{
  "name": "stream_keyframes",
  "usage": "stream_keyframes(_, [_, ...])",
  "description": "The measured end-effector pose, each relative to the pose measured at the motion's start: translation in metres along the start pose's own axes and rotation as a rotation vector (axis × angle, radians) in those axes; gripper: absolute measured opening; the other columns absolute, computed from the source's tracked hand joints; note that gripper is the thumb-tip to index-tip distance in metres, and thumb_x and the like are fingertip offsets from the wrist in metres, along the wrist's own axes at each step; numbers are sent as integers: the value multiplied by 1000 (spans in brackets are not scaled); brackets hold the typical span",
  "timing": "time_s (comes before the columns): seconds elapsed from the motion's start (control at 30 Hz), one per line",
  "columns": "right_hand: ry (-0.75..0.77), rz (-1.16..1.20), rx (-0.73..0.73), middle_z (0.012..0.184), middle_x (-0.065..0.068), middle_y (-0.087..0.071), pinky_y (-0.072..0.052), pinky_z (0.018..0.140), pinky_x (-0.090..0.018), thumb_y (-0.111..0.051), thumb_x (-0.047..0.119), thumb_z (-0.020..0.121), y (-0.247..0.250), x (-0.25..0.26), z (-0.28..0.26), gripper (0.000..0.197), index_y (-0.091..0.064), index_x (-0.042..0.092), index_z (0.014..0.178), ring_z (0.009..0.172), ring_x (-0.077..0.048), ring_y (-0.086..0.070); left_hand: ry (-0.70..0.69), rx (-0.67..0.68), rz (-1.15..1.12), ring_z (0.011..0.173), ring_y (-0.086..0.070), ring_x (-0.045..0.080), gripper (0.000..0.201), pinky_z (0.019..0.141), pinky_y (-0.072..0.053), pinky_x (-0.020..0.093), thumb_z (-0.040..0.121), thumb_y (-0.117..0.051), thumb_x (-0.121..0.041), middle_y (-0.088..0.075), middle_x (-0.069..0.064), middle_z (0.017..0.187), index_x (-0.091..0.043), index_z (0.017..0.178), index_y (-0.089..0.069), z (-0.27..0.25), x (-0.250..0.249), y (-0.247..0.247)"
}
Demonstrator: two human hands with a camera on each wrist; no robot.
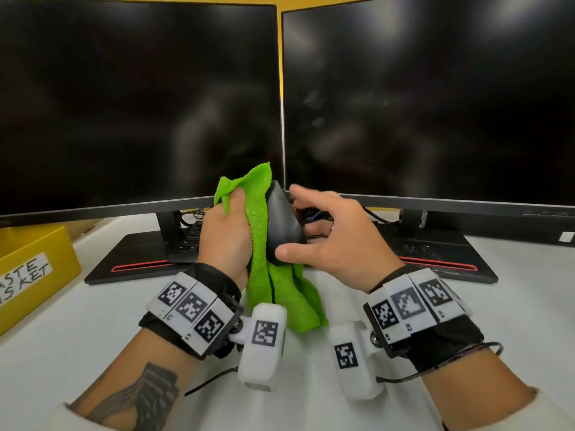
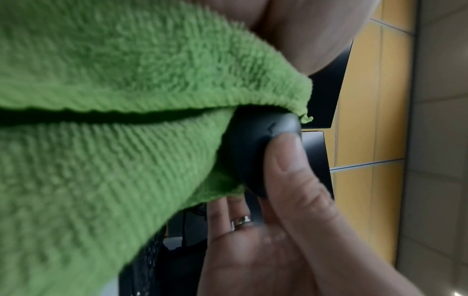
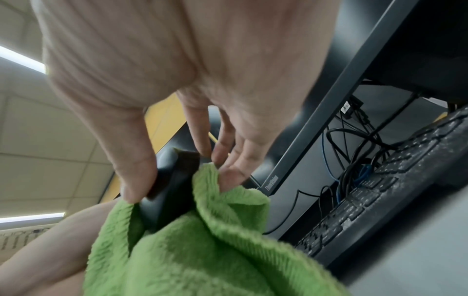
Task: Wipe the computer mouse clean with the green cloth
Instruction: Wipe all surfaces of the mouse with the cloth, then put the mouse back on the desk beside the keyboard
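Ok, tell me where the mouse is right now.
In the head view the mouse is held up above the desk, centre frame before the gap between the monitors, between the green cloth in the left hand and the right hand.

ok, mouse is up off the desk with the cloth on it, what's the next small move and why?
Probably rub the green cloth in the left hand across the mouse body. The right hand pinches the mouse between thumb and fingers, holding it above the desk, and the cloth already lies against its left side while the dark shell toward the right hand is bare.
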State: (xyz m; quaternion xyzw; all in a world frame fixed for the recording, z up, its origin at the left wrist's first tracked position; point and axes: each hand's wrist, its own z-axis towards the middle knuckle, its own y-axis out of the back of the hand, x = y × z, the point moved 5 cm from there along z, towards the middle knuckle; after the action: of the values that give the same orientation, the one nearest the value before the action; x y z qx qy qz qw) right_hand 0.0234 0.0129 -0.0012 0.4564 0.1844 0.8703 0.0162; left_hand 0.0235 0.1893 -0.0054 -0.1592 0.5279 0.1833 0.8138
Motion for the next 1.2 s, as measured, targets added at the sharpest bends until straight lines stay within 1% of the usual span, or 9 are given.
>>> stream_keyframes(0.17, [85,-138,-146,124,2,-68,-62,91,-39,-84,8,74,14,5,2,61,-72,22,131,105,-16,-72,157,81,-268,87,-77,22,31,84,-61,41,103,-59,-40,-80,6,91,-17,92,-77,-3,4,-10])
stream_keyframes(0.37, [37,-408,-101,119,9,-65,-53,97,-32,-94,28,62,4,13,1,71,-64,28,126,107,-12,-62,280,182,-421,91,-77,28,21,79,-64,39,103,-60,-21,-77,17,105,-7,111,-74,-10,3,-17])
stream_keyframes(0.47, [47,-485,-95,111,13,-66,-54,91,-32,-94,27,57,1,20,0,65,-60,30,113,101,-10,-62,289,148,-465,101,-74,36,30,91,-61,50,99,-65,-22,-75,24,113,-1,120,-71,-10,0,-14])
stream_keyframes(0.63, [105,-587,-109,115,8,-64,-53,98,-42,-92,22,55,10,29,-7,72,-63,26,122,110,-19,-62,313,95,-438,88,-71,32,21,88,-58,52,98,-70,-29,-73,16,90,-9,93,-74,-9,2,-9])
stream_keyframes(0.73, [112,-723,-67,113,6,-60,-46,97,-36,-87,22,62,20,41,-11,73,-64,29,131,107,-22,-57,341,60,-398,88,-73,33,25,87,-60,55,95,-72,-33,-74,17,92,-9,90,-73,-8,6,-6])
stream_keyframes(0.87, [118,-841,-70,109,7,-57,-37,86,-30,-86,21,66,37,49,-26,67,-65,30,130,101,-22,-54,398,0,-296,97,-76,35,52,92,-58,62,68,-81,-54,-79,18,103,-9,94,-74,-1,14,7])
stream_keyframes(1.0, [135,-798,-206,110,7,-62,-49,90,-41,-86,17,62,67,43,-38,65,-65,29,122,99,-22,-60,417,50,-213,93,-76,37,63,85,-62,55,70,-80,-67,-78,18,95,-8,89,-72,-2,16,8])
stream_keyframes(1.1, [134,-754,-302,115,9,-61,-55,89,-46,-88,11,61,94,38,-43,68,-61,32,120,102,-22,-62,415,56,-125,72,-63,24,57,63,-54,34,92,-60,-66,-64,9,80,-10,85,-63,-4,10,9])
stream_keyframes(1.2, [82,-776,-341,117,9,-58,-59,84,-45,-90,5,62,115,34,-49,70,-57,33,117,103,-23,-61,408,7,-138,85,-64,29,57,84,-55,44,97,-51,-67,-63,13,92,-13,81,-58,0,13,12])
